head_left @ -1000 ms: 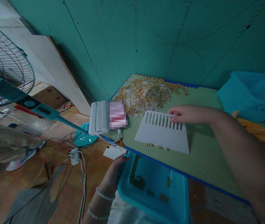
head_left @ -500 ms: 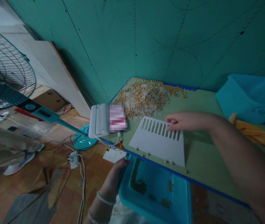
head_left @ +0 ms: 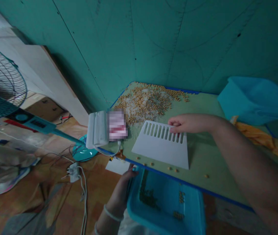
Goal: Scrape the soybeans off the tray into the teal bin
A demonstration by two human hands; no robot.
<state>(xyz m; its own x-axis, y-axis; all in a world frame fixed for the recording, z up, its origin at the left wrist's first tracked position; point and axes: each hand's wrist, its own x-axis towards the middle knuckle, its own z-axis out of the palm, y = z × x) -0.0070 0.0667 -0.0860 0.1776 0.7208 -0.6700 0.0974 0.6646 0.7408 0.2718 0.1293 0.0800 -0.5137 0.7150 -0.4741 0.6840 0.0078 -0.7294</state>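
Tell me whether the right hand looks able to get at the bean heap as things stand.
Probably yes: the bean heap lies ahead and to the left of the right hand, and nothing seems to stand between them, though it holds a white slotted board.

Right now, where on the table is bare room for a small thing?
Behind the right hand, between the bean pile and the far blue bin; also between the white scraper and right forearm, though a stray bean lies nearer the front edge. Crowded: the table's left end, with pile and white device.
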